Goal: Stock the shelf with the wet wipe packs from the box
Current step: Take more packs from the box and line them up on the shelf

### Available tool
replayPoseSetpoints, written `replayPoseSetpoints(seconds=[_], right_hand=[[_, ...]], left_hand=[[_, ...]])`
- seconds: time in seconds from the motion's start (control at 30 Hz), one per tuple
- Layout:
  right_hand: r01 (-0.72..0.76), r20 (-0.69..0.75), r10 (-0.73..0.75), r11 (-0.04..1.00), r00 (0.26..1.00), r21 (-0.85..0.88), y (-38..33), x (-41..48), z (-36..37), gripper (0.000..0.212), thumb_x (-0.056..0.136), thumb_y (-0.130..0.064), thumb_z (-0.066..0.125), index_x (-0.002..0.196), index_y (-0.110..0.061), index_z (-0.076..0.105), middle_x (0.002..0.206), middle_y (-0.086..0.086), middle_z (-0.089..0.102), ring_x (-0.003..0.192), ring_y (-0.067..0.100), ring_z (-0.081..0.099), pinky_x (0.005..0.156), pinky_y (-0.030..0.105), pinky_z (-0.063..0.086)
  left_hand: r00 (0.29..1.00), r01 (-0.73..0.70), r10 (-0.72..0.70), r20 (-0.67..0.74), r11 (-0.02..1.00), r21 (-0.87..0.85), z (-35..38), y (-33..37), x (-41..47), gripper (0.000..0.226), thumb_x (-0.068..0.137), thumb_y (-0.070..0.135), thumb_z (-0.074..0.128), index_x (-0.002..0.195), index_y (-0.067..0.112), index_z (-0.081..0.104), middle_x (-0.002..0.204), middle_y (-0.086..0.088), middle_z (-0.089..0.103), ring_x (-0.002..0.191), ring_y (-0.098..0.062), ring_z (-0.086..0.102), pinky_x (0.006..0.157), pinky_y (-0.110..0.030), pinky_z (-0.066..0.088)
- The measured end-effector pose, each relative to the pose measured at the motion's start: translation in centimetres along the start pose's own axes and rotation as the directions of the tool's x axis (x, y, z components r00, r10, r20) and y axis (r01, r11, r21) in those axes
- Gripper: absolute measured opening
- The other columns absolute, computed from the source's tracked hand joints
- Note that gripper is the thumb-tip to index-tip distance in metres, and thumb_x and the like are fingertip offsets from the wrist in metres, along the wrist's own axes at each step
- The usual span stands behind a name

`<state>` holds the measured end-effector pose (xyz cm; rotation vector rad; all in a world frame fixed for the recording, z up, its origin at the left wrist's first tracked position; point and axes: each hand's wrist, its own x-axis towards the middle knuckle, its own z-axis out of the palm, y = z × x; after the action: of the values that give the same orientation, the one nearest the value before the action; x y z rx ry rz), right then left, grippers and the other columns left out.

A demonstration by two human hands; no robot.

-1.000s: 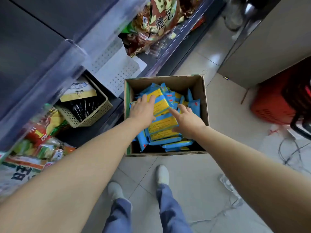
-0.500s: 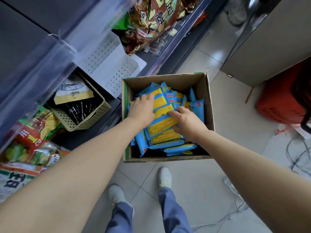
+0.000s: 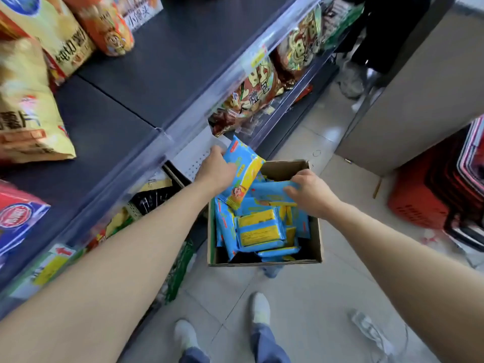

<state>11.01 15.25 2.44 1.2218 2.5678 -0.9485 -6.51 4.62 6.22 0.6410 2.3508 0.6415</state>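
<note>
Wet wipe pack (image 3: 242, 171) in left grip (image 3: 216, 170), above box (image 3: 264, 262).

A cardboard box (image 3: 264, 258) of wet wipe packs (image 3: 259, 230) sits on the tiled floor (image 3: 314, 297), tight against the dark shelf (image 3: 146, 72). Snack bags (image 3: 31, 106) lie on the shelf, up and left of the box. Red baskets (image 3: 429, 195) stand right of it.

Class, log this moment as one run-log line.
left hand: holds pack lifted above box | right hand: grips second pack | shelf: not yet stocked
</note>
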Motion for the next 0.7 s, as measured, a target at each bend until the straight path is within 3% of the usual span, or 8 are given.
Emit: replayPoseSetpoints(seconds=[0.07,0.13,0.27,0.4,0.5,0.57,0.63,0.7], right_hand=[[-0.072,-0.001,0.073,0.993,0.997,0.088,-1.4,-0.7,-2.3,0.029,0.093,-0.027,0.049,0.087,-0.001,0.06,0.089,0.018,0.056,0.09,0.035,0.059,0.075,0.033,0.046],[-0.111,-0.02,0.12,0.959,0.993,0.261,-3.0,-1.4,-4.6,0.029,0.094,-0.029,0.05,0.094,-0.001,0.06,0.083,0.017,0.057,0.083,0.04,0.066,0.073,0.044,0.055],[-0.058,-0.083,0.12,0.845,0.989,0.532,-7.5,-3.4,-9.2,0.022,0.095,-0.026,0.05,0.112,-0.012,0.054,0.1,0.013,0.056,0.082,0.033,0.067,0.063,0.043,0.06],[0.165,-0.264,-0.006,0.793,0.965,0.586,-13.6,-5.6,-13.5,0.013,0.095,-0.024,0.05,0.104,-0.017,0.056,0.101,0.013,0.056,0.081,0.029,0.064,0.05,0.035,0.058],[0.338,-0.385,-0.107,0.723,0.917,0.603,-19.3,-7.6,-16.6,0.006,0.094,-0.025,0.052,0.091,-0.023,0.056,0.096,0.012,0.057,0.073,0.026,0.062,0.053,0.039,0.059],[0.467,-0.461,-0.208,0.677,0.863,0.569,-23.4,-9.4,-18.2,0.013,0.092,-0.025,0.053,0.081,-0.03,0.057,0.091,0.01,0.057,0.075,0.03,0.062,0.056,0.04,0.057],[0.575,-0.515,-0.298,0.612,0.804,0.543,-27.6,-11.1,-19.5,0.016,0.092,-0.024,0.053,0.079,-0.031,0.056,0.087,0.006,0.057,0.08,0.032,0.062,0.062,0.045,0.056],[0.656,-0.525,-0.399,0.533,0.751,0.533,-31.9,-12.7,-20.3,0.015,0.094,-0.022,0.052,0.082,-0.029,0.056,0.086,0.004,0.055,0.076,0.024,0.062,0.057,0.041,0.058]], left_hand=[[1.0,0.0,0.001,-0.013,0.999,0.033,-2.3,1.4,-1.3,0.032,0.087,0.017,0.045,0.119,0.012,0.047,0.121,-0.012,0.058,0.107,-0.032,0.054,0.088,-0.038,0.044],[0.999,-0.03,0.031,-0.013,0.998,0.063,-4.4,2.9,-3.0,0.03,0.086,0.025,0.047,0.114,0.013,0.051,0.116,-0.011,0.06,0.098,-0.031,0.054,0.077,-0.034,0.041],[0.99,-0.116,0.124,-0.064,0.987,0.11,-9.3,5.8,-6.6,0.046,0.083,0.038,0.057,0.114,0.005,0.053,0.118,-0.016,0.06,0.105,-0.033,0.058,0.074,-0.035,0.042],[0.959,-0.199,0.248,-0.139,0.934,0.296,-16.4,7.9,-11.0,0.04,0.085,0.037,0.059,0.107,0.005,0.051,0.116,-0.016,0.059,0.103,-0.032,0.056,0.073,-0.033,0.038],[0.902,-0.21,0.343,-0.262,0.88,0.426,-22.8,9.0,-15.5,0.045,0.087,0.035,0.06,0.116,0.003,0.05,0.123,-0.018,0.056,0.112,-0.034,0.053,0.086,-0.037,0.042],[0.851,-0.187,0.383,-0.36,0.861,0.473,-26.9,9.2,-19.1,0.045,0.088,0.034,0.06,0.117,0.002,0.049,0.127,-0.019,0.054,0.117,-0.034,0.051,0.09,-0.039,0.041],[0.796,-0.152,0.402,-0.453,0.856,0.493,-30.7,8.9,-22.7,0.034,0.088,0.03,0.06,0.107,0.005,0.048,0.122,-0.019,0.056,0.114,-0.036,0.052,0.087,-0.041,0.04],[0.749,-0.097,0.402,-0.527,0.853,0.513,-34.2,7.9,-26.3,0.024,0.089,0.026,0.059,0.096,0.01,0.042,0.114,-0.017,0.058,0.108,-0.036,0.053,0.08,-0.039,0.039]])
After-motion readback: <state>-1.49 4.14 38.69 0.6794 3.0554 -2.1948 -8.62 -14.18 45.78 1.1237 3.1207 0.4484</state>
